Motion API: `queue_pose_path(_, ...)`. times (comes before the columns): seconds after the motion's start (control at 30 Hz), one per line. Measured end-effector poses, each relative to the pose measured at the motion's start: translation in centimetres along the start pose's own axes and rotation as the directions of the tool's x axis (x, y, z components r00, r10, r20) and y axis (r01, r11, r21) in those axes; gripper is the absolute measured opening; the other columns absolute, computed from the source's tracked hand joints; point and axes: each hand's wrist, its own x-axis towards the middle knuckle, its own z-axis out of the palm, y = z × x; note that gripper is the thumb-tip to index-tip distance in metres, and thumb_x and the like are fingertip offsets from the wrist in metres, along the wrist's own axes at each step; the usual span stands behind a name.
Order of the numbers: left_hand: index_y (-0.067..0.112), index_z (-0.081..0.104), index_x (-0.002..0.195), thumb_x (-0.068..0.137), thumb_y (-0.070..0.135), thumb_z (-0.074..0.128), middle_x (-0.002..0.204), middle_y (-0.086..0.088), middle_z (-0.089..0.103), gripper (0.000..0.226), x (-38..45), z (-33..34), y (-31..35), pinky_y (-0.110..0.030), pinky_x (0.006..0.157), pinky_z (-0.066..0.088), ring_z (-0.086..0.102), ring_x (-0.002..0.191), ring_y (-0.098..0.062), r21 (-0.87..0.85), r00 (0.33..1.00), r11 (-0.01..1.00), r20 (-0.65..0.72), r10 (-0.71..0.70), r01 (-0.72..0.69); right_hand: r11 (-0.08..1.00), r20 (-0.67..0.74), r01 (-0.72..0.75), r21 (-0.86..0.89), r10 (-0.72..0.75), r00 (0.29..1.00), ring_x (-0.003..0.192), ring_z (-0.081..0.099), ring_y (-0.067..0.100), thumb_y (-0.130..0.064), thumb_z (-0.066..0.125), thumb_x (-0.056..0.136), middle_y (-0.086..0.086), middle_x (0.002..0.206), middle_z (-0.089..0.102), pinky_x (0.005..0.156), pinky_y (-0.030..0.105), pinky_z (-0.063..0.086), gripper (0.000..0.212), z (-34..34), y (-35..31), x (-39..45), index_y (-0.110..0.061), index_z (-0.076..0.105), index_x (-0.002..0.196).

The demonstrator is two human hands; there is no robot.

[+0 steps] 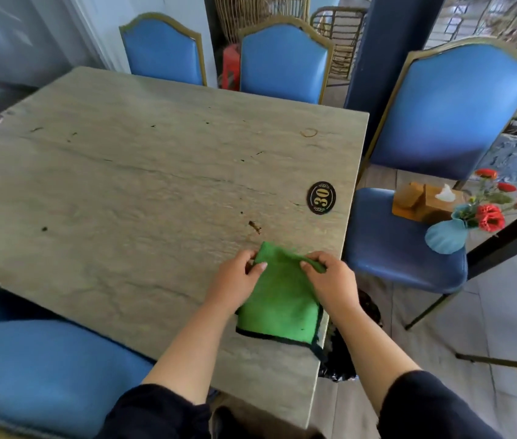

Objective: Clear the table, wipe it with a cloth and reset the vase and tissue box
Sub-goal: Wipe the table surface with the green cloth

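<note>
Both bare forearms emerge from dark navy sleeves (425,407) pushed up near the elbows.

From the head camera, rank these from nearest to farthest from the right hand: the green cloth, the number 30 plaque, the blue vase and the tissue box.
1. Green cloth: gripped by the right hand.
2. Number 30 plaque: on the table, just beyond the hand.
3. Blue vase: on the chair seat to the right.
4. Tissue box: same seat, behind the vase.

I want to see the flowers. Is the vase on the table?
No, the vase stands on a blue chair beside the table.
</note>
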Motion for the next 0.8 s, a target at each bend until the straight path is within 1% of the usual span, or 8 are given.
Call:
queue_pose_path(0.1, 0.02, 0.055, 0.13, 0.093, 0.025, 0.055, 0.113, -0.002, 0.068, 0.037, 0.9, -0.7, -2.6, -0.028, 0.083, 0.048, 0.062, 0.104, -0.021, 0.048, 0.998, 0.999, 0.061, 0.0, -0.003, 0.98, -0.087, 0.028, -0.198, -0.046, 0.995, 0.11, 0.052, 0.029, -0.019, 0.06, 0.088, 0.007, 0.117, 0.061, 0.085, 0.03, 0.04, 0.029, 2.2, -0.3, 0.1, -0.019, 0.066, 0.116)
queue_pose_path(0.17, 0.019, 0.055, 0.13, 0.094, 0.019, 0.053, 0.122, -0.001, 0.064, 0.037, 2.0, -1.9, -4.1, -0.026, 0.089, 0.043, 0.058, 0.111, -0.019, 0.115, 0.998, 0.991, -0.002, 0.065, -0.065, 0.905, -0.165, 0.013, -0.425, -0.091, 0.982, 0.119, 0.039, 0.03, -0.021, 0.059, 0.085, 0.005, 0.128, 0.051, 0.097, 0.042, 0.036, 0.036, 3.7, -0.6, -1.0, -0.025, 0.061, 0.121)
queue_pose_path(0.23, 0.017, 0.055, 0.13, 0.093, 0.015, 0.051, 0.134, -0.001, 0.053, 0.037, 3.1, -3.2, -5.8, -0.029, 0.102, 0.036, 0.048, 0.125, -0.02, 0.213, 0.986, 0.967, -0.065, 0.154, -0.138, 0.84, -0.121, 0.064, -0.539, -0.153, 0.981, 0.127, 0.038, 0.033, -0.028, 0.061, 0.081, 0.007, 0.134, 0.049, 0.105, 0.051, 0.03, 0.042, 6.1, -0.7, -3.1, -0.025, 0.059, 0.123)
queue_pose_path(0.3, 0.022, 0.047, 0.137, 0.094, 0.022, 0.05, 0.148, 0.001, 0.038, 0.043, 4.4, -4.5, -8.0, -0.037, 0.112, 0.028, 0.033, 0.137, -0.02, 0.341, 0.98, 0.931, -0.093, 0.175, -0.134, 0.775, 0.014, 0.132, -0.618, -0.157, 0.987, 0.135, 0.036, 0.038, -0.046, 0.052, 0.081, 0.01, 0.141, 0.049, 0.11, 0.058, 0.018, 0.053, 9.2, -0.5, -5.3, -0.026, 0.055, 0.13)
queue_pose_path(0.4, 0.032, 0.027, 0.147, 0.094, 0.046, 0.042, 0.159, 0.006, 0.013, 0.056, 5.7, -6.0, -11.0, -0.05, 0.115, 0.013, 0.013, 0.146, -0.021, 0.515, 0.991, 0.855, -0.074, 0.107, -0.054, 0.717, 0.056, 0.094, -0.69, -0.077, 0.995, 0.145, 0.014, 0.037, -0.057, 0.032, 0.087, 0.007, 0.156, 0.028, 0.11, 0.066, 0.005, 0.064, 11.0, -0.1, -5.7, -0.034, 0.031, 0.147)
queue_pose_path(0.5, 0.039, 0.012, 0.149, 0.089, 0.065, 0.018, 0.16, 0.01, 0.0, 0.066, 6.7, -6.4, -13.1, -0.05, 0.116, -0.001, 0.002, 0.147, -0.019, 0.586, 0.989, 0.807, -0.057, 0.137, -0.078, 0.688, 0.015, 0.017, -0.725, -0.01, 1.0, 0.144, -0.019, 0.036, -0.059, 0.013, 0.092, 0.003, 0.161, -0.012, 0.11, 0.066, -0.009, 0.064, 11.1, -1.2, -1.3, -0.04, -0.009, 0.149)
queue_pose_path(0.67, 0.034, 0.023, 0.147, 0.088, 0.059, 0.016, 0.159, 0.008, 0.011, 0.065, 7.4, -5.7, -13.8, -0.048, 0.119, 0.001, 0.005, 0.147, -0.019, 0.568, 0.968, 0.814, -0.116, 0.224, -0.121, 0.704, -0.065, -0.096, -0.703, 0.071, 0.995, 0.143, -0.021, 0.041, -0.063, 0.007, 0.091, -0.003, 0.16, -0.017, 0.107, 0.07, -0.009, 0.064, 13.3, -5.2, 8.1, -0.042, -0.013, 0.148)
queue_pose_path(0.8, 0.025, 0.039, 0.143, 0.092, 0.037, 0.019, 0.154, 0.005, 0.029, 0.056, 8.0, -6.1, -14.2, -0.044, 0.118, 0.016, 0.02, 0.145, -0.018, 0.445, 0.953, 0.879, -0.153, 0.262, -0.17, 0.642, 0.191, 0.218, -0.735, -0.113, 0.975, 0.141, -0.026, 0.041, -0.065, 0.006, 0.09, -0.008, 0.158, -0.02, 0.106, 0.07, -0.013, 0.063, 17.5, -8.3, 7.3, -0.046, -0.015, 0.146)
